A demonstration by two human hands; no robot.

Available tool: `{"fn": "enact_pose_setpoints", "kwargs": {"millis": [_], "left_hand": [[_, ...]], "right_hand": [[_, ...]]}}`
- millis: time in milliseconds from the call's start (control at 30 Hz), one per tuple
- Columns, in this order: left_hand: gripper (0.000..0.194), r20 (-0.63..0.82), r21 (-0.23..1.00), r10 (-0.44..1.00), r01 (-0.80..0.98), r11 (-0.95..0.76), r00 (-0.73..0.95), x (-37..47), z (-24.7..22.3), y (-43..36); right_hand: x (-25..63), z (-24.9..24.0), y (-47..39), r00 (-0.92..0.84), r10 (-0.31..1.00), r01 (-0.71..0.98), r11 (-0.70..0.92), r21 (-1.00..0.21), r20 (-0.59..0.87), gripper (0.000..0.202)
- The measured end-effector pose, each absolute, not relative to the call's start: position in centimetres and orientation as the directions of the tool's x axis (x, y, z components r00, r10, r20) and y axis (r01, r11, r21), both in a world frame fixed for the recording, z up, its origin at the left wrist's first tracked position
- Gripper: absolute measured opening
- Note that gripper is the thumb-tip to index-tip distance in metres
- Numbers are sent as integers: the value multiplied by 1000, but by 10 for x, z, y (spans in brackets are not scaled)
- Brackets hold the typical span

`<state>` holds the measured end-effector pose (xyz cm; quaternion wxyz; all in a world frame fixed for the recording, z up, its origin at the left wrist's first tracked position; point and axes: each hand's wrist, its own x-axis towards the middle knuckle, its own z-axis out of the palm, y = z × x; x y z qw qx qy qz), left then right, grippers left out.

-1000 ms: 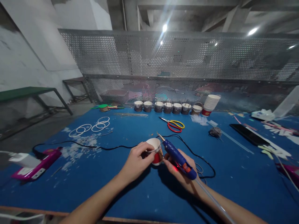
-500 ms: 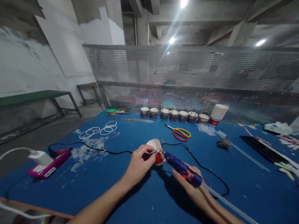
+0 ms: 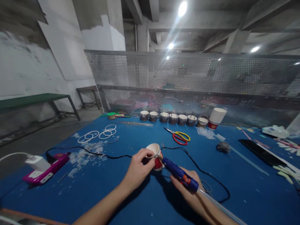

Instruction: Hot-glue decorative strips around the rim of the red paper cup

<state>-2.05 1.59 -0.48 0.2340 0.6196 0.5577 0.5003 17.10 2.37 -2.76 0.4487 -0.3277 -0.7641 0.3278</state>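
Note:
A small red and white paper cup (image 3: 157, 163) is tilted in my left hand (image 3: 140, 165), whose thumb and fingers pinch its white rim. My right hand (image 3: 188, 186) is wrapped round a blue glue gun (image 3: 176, 170) with a clear glue stick (image 3: 217, 204) coming out of its back end. The gun's nozzle is at the right side of the cup, close to or touching it; which of the two I cannot tell. Part of the cup is hidden behind my left fingers.
Scissors (image 3: 179, 137) lie beyond the cup. Farther back stand several grey-wrapped cups (image 3: 173, 118) and a cup stack (image 3: 217, 118). White rings (image 3: 107, 131) and a pink power strip (image 3: 48, 170) are left; grey twine (image 3: 223, 147) and a black phone (image 3: 260, 152) are right. A black cord crosses the blue table.
The view has tilted up slightly, so the table items sit lower in the picture. The cup and glue gun remain held, with the nozzle still at the cup's side.

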Motion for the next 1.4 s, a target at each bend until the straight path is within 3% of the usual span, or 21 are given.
{"fn": "enact_pose_setpoints", "kwargs": {"millis": [267, 600, 1000, 1233, 1400], "left_hand": [[12, 297, 890, 947, 395, -227, -126, -21, 0, 14], [11, 274, 897, 951, 395, -199, -143, -22, 2, 15], [10, 223, 926, 967, 337, -170, -126, -25, 4, 15], [12, 158, 954, 982, 274, -126, -99, -15, 2, 12], [15, 154, 938, 988, 314, -148, 5, -4, 0, 5]], "right_hand": [[175, -29, 29, -354, 828, 219, 524, -823, 434, 34], [172, -37, 24, -434, 739, 331, 663, -671, 516, 31], [178, -25, 30, -260, 896, 192, 414, -890, 360, 40], [172, -34, 29, -170, 840, 196, 541, -818, 515, 17], [161, -41, 32, -170, 769, 231, 639, -734, 616, 12]]}}
